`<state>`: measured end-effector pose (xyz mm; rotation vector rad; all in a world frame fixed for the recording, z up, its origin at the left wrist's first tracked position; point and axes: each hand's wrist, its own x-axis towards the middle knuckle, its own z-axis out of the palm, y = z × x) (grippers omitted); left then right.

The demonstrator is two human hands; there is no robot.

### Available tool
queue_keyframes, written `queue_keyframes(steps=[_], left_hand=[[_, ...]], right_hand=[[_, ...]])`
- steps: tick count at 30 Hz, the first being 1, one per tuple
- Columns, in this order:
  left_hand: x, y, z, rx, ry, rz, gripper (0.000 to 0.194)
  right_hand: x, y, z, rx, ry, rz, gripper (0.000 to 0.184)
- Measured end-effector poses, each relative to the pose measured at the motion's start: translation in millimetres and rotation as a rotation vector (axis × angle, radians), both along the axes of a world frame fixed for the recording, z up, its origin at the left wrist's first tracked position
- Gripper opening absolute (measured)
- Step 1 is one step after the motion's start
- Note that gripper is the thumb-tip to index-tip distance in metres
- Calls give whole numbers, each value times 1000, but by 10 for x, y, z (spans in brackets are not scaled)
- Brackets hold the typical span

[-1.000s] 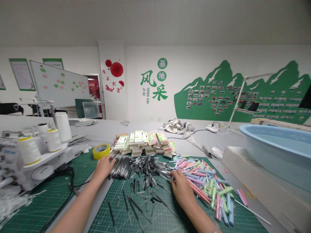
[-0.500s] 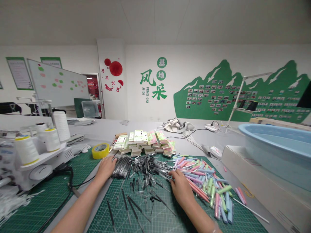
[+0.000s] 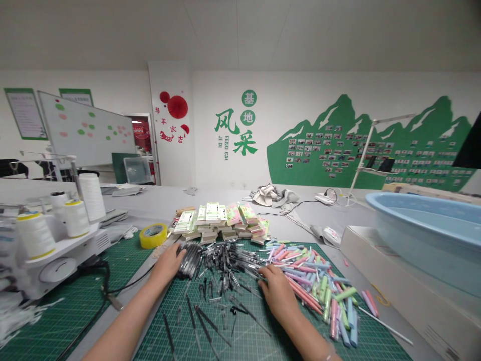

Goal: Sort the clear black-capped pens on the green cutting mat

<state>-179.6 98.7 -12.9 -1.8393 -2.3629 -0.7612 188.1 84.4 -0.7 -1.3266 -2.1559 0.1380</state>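
My left hand (image 3: 169, 263) rests against the left side of a stack of clear-barrelled black pens (image 3: 191, 258), its fingers cupped along the edge. My right hand (image 3: 278, 291) lies palm down at the right end of more black pens (image 3: 246, 256), thumb apart from the curved fingers, whose tips are partly hidden. Between my hands, small black and clear pen parts (image 3: 225, 273) form a loose heap. Several thin black refills or pens (image 3: 205, 321) lie scattered nearer to me. To the right of my right hand is a pile of pastel pens or tubes (image 3: 326, 286).
Stacked small boxes (image 3: 216, 215) stand behind the pens on the green cutting mat (image 3: 300, 346). Yellow tape (image 3: 153, 235) lies to their left. A sewing machine with thread cones (image 3: 35, 235) is at left. A blue basin (image 3: 432, 235) rests on a white box (image 3: 394, 281) at right.
My left hand has shifted slightly right against the pen stack. My right hand has moved slightly left. The whole view has shifted a little; the piles look much the same.
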Motion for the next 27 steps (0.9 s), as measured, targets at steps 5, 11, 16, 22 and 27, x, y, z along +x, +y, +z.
queue_keyframes(steps=[5,11,16,22,27], left_hand=[[296,-108,228,174,44,-125,36],[666,-246,466,177,19,-364,27],[698,-285,510,129,1,-361,25],[674,-318,576,23,-8,-409,20],[631,-404,695,-214,-25,-635,19]], right_hand=[[-63,13,-18,-10,-78,-19,18],[-108,34,-41,20,-135,-33,20],[-73,-6,-6,26,-126,-71,20],[-72,-80,67,63,-140,-90,15],[-111,-136,80,95,-144,-84,15]])
